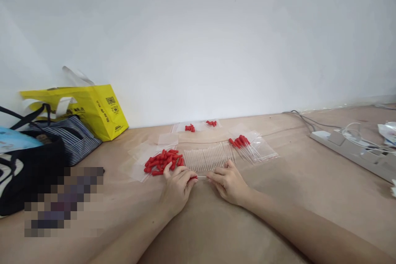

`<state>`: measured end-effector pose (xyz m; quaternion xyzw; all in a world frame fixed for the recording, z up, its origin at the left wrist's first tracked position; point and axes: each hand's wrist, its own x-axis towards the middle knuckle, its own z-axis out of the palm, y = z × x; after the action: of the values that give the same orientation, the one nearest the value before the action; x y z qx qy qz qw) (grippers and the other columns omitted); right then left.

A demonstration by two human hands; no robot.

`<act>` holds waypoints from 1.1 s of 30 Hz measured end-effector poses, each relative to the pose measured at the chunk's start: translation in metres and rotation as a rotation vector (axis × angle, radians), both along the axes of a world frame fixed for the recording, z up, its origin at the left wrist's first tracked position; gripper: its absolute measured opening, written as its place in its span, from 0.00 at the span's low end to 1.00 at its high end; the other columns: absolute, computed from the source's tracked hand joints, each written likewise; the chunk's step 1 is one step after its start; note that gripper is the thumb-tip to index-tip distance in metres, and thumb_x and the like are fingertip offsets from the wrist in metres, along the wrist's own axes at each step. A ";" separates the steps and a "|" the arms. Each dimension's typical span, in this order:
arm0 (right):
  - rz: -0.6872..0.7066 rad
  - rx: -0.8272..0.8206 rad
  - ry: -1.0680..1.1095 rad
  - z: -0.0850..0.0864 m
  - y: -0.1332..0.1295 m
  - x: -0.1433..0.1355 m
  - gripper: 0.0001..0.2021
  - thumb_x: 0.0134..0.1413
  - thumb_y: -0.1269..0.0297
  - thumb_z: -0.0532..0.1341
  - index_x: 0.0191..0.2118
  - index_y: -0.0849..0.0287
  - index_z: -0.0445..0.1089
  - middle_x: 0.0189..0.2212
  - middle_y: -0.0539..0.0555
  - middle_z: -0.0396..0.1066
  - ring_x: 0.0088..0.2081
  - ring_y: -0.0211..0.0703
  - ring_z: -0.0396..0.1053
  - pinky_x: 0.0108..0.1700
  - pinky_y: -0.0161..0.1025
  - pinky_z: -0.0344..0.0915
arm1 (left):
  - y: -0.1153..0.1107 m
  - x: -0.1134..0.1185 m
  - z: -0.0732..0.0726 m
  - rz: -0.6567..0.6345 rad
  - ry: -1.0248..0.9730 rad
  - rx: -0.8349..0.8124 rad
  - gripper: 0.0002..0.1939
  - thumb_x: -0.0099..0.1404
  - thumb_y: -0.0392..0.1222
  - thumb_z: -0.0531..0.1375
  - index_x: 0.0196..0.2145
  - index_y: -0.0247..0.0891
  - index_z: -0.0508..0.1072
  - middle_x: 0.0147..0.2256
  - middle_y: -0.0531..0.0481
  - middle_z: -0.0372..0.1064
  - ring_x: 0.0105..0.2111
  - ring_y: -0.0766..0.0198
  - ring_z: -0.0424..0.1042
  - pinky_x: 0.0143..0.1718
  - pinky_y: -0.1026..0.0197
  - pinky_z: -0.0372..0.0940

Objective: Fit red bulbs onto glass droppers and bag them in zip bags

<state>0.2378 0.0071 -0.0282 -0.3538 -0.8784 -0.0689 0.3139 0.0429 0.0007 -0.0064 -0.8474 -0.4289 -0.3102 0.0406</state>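
My left hand (177, 187) pinches a small red tip (194, 177), mostly covered by the fingers. From it a thin whitish stick (202, 177) runs across to my right hand (229, 183), whose thumb and fingers are closed on the other end. Just left of my left hand lies a pile of red bulb-shaped tips (163, 160) on clear plastic bags. Beyond both hands a row of thin clear sticks (207, 156) is spread side by side. Several sticks with red tips (241, 141) rest on a plastic bag to the right of the row.
A yellow bag (105, 109), a striped pouch (77, 136) and a black bag (34, 173) stand at left. More red pieces (189, 128) lie in clear bags near the wall. A white power strip (355, 152) with cables sits at right. A blurred-out patch (62, 202) covers something at left.
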 end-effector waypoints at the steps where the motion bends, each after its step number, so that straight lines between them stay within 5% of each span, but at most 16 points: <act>1: 0.006 0.013 -0.006 0.000 0.000 0.000 0.11 0.53 0.73 0.50 0.36 0.58 0.68 0.22 0.49 0.66 0.24 0.34 0.55 0.33 0.38 0.42 | -0.001 0.000 0.000 -0.001 -0.005 0.000 0.08 0.62 0.38 0.51 0.29 0.40 0.68 0.27 0.54 0.71 0.33 0.61 0.67 0.52 0.42 0.34; 17: 0.090 0.021 -0.040 0.003 0.001 -0.006 0.10 0.45 0.78 0.50 0.29 0.61 0.67 0.22 0.49 0.64 0.23 0.34 0.54 0.31 0.37 0.42 | -0.004 0.003 -0.002 -0.084 -0.006 0.011 0.09 0.61 0.38 0.50 0.27 0.40 0.68 0.26 0.54 0.71 0.32 0.62 0.68 0.51 0.45 0.39; 33: 0.084 -0.090 0.030 0.004 0.008 0.003 0.11 0.56 0.72 0.48 0.36 0.60 0.67 0.23 0.51 0.66 0.27 0.35 0.60 0.33 0.36 0.45 | 0.000 -0.007 0.001 -0.025 0.050 0.001 0.09 0.59 0.46 0.55 0.37 0.43 0.69 0.33 0.51 0.72 0.38 0.59 0.67 0.52 0.44 0.39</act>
<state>0.2404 0.0147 -0.0239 -0.3314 -0.8898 -0.0107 0.3136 0.0364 0.0009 -0.0057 -0.8602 -0.4171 -0.2895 0.0479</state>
